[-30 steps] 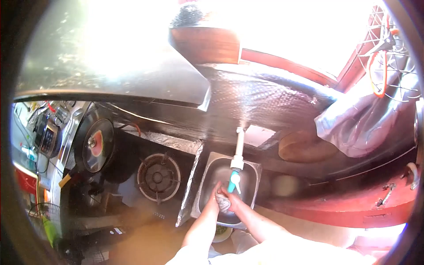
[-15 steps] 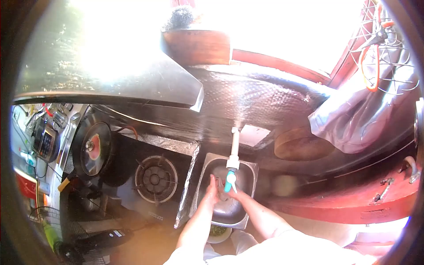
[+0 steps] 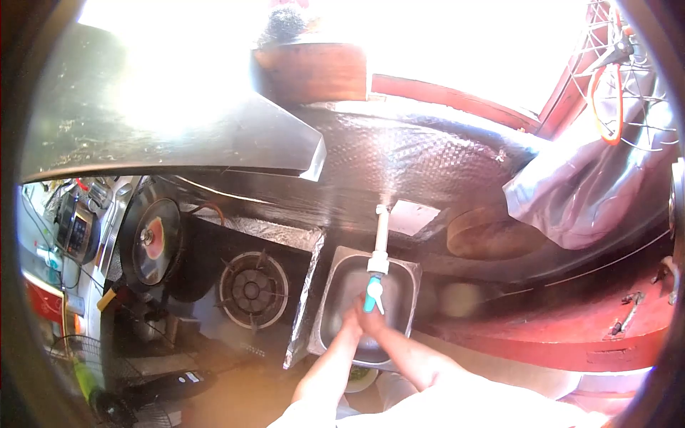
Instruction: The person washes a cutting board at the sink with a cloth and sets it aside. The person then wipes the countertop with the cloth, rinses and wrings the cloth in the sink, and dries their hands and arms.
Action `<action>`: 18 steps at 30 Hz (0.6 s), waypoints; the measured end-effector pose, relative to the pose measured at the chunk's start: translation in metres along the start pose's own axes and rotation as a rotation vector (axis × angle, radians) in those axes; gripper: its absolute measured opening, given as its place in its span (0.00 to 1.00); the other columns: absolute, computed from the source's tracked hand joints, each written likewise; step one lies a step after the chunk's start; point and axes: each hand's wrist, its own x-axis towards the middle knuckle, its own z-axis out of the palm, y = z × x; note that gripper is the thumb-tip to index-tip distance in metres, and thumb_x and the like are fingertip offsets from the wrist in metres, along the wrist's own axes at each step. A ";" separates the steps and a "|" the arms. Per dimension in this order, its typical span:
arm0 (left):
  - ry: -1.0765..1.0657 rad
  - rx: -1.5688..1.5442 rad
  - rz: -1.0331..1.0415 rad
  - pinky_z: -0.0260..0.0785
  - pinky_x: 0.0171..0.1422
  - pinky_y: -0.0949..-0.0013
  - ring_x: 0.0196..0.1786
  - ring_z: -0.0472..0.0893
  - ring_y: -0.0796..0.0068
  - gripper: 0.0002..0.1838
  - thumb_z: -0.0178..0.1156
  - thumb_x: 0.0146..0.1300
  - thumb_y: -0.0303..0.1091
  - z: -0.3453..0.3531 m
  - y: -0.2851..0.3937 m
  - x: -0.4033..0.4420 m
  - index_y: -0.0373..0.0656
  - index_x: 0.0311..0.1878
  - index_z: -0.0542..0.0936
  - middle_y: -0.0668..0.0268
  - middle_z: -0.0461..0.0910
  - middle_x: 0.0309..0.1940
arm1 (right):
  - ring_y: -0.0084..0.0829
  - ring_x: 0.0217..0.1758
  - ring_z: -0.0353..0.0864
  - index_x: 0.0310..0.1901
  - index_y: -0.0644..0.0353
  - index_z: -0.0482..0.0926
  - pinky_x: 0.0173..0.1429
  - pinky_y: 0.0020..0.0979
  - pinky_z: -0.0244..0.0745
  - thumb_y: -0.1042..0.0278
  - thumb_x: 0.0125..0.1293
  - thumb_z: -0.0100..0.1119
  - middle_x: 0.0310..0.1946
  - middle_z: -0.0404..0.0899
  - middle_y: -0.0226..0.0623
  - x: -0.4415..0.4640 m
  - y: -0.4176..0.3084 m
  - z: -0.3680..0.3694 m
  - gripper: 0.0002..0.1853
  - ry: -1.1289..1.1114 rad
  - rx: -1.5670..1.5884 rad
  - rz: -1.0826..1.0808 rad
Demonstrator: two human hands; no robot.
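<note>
Both my hands are together inside the steel sink (image 3: pixel 334 274), below the tap (image 3: pixel 374 291) with its white body and teal end. My left hand (image 3: pixel 352 314) rests against my right hand (image 3: pixel 370 321), wrists side by side. The tap partly covers the right fingers, and the left fingers are small and blurred against the other hand. I make out no object between them. Whether water is running cannot be made out.
Left of the sink is a black gas stove with a round burner (image 3: pixel 252 289). A glass pan lid (image 3: pixel 155 242) stands beyond it. A range hood (image 3: pixel 178 135) overhangs the stove. A round wooden board (image 3: pixel 492 234) leans at the back right, near a hanging plastic sheet (image 3: pixel 571 200).
My hands, which were apart on either side of the tap with the left fingers stretched out, have come together under it. The view has shifted slightly.
</note>
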 end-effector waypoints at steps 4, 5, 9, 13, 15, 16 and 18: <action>-0.255 -0.654 -0.539 0.64 0.54 0.54 0.53 0.73 0.64 0.20 0.53 0.62 0.45 -0.065 0.082 -0.017 0.45 0.54 0.73 0.58 0.72 0.51 | 0.50 0.36 0.79 0.38 0.64 0.77 0.40 0.44 0.72 0.54 0.58 0.54 0.32 0.79 0.53 0.011 0.008 -0.034 0.19 0.233 -0.217 -0.028; -0.278 -0.663 -0.618 0.66 0.52 0.56 0.49 0.75 0.63 0.19 0.54 0.61 0.44 -0.077 0.094 -0.017 0.44 0.51 0.75 0.57 0.74 0.50 | 0.50 0.36 0.80 0.36 0.65 0.78 0.41 0.44 0.72 0.52 0.58 0.54 0.32 0.79 0.54 0.011 0.018 -0.037 0.20 0.394 -0.142 -0.018; -0.139 0.017 0.058 0.70 0.45 0.60 0.38 0.80 0.61 0.14 0.58 0.58 0.40 -0.085 0.055 0.020 0.43 0.43 0.79 0.55 0.79 0.42 | 0.41 0.43 0.79 0.40 0.62 0.78 0.48 0.37 0.71 0.56 0.57 0.56 0.38 0.80 0.45 -0.011 -0.028 -0.088 0.17 -0.057 0.041 0.258; -0.038 -0.191 0.150 0.70 0.45 0.62 0.38 0.81 0.64 0.10 0.60 0.55 0.35 -0.082 0.056 0.031 0.42 0.38 0.80 0.56 0.81 0.31 | 0.32 0.36 0.79 0.37 0.61 0.77 0.43 0.32 0.71 0.58 0.52 0.60 0.31 0.80 0.39 -0.018 -0.029 -0.086 0.16 -0.474 -0.119 0.161; -0.030 -0.224 0.116 0.70 0.45 0.63 0.37 0.81 0.65 0.10 0.60 0.56 0.36 -0.080 0.048 0.037 0.43 0.39 0.80 0.58 0.81 0.30 | 0.31 0.35 0.79 0.38 0.59 0.79 0.43 0.32 0.71 0.58 0.51 0.61 0.31 0.81 0.39 -0.014 -0.028 -0.075 0.16 -0.361 -0.186 -0.036; -0.030 -0.257 0.075 0.71 0.45 0.64 0.37 0.81 0.66 0.11 0.60 0.56 0.37 -0.078 0.041 0.037 0.43 0.40 0.80 0.61 0.82 0.29 | 0.30 0.35 0.79 0.40 0.58 0.80 0.42 0.32 0.72 0.58 0.51 0.62 0.31 0.81 0.39 -0.016 -0.025 -0.070 0.16 -0.246 -0.252 -0.220; -0.142 -0.298 -0.129 0.71 0.45 0.59 0.40 0.80 0.64 0.12 0.59 0.58 0.37 -0.091 0.058 0.022 0.44 0.44 0.78 0.60 0.81 0.34 | 0.31 0.37 0.79 0.41 0.57 0.80 0.43 0.32 0.72 0.60 0.50 0.62 0.33 0.80 0.39 -0.011 -0.035 -0.068 0.16 -0.223 -0.030 -0.115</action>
